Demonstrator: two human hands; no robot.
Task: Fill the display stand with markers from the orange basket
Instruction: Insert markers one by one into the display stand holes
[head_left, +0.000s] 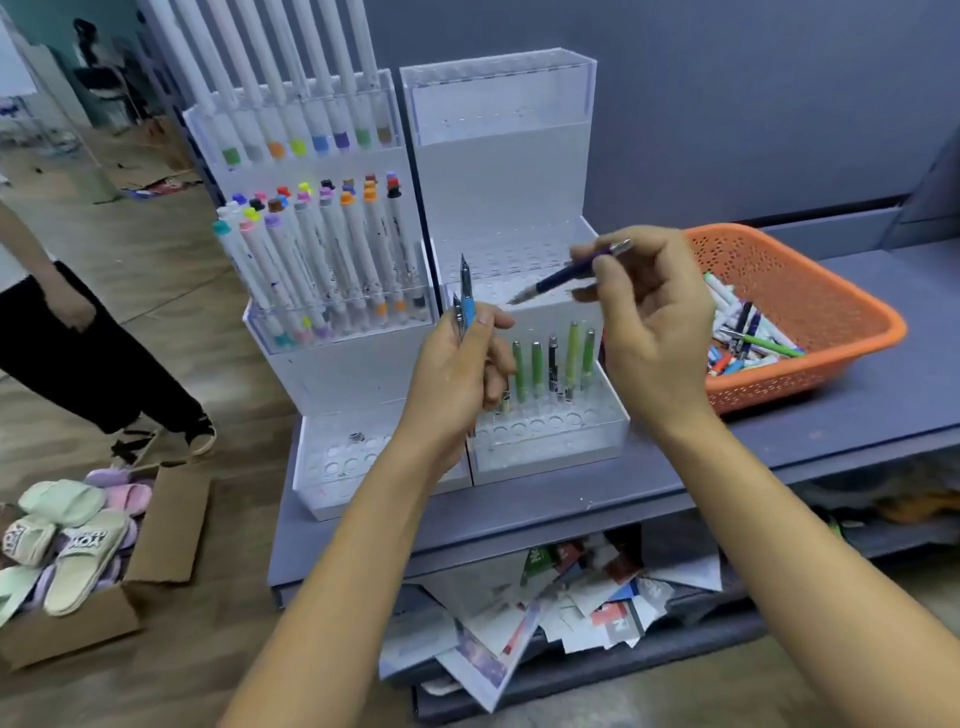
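Observation:
Two clear acrylic display stands sit side by side on the grey shelf. The left stand (332, 364) holds many white markers with coloured caps. The right stand (550, 447) holds several green pens and one dark pen (553, 364) in its lowest tier. My left hand (462, 374) grips a light-blue pen (467, 301) and a second pen upright, in front of the right stand. My right hand (649, 317) pinches a dark blue pen (571, 273), tilted with its tip down-left above the stand. The orange basket (810, 291) at right contains several mixed markers and pens.
Another person stands at left on the wooden floor (156, 291). A cardboard box (171, 525) of slippers lies at lower left. Loose papers (561, 613) fill the shelf below. A grey wall backs the shelf.

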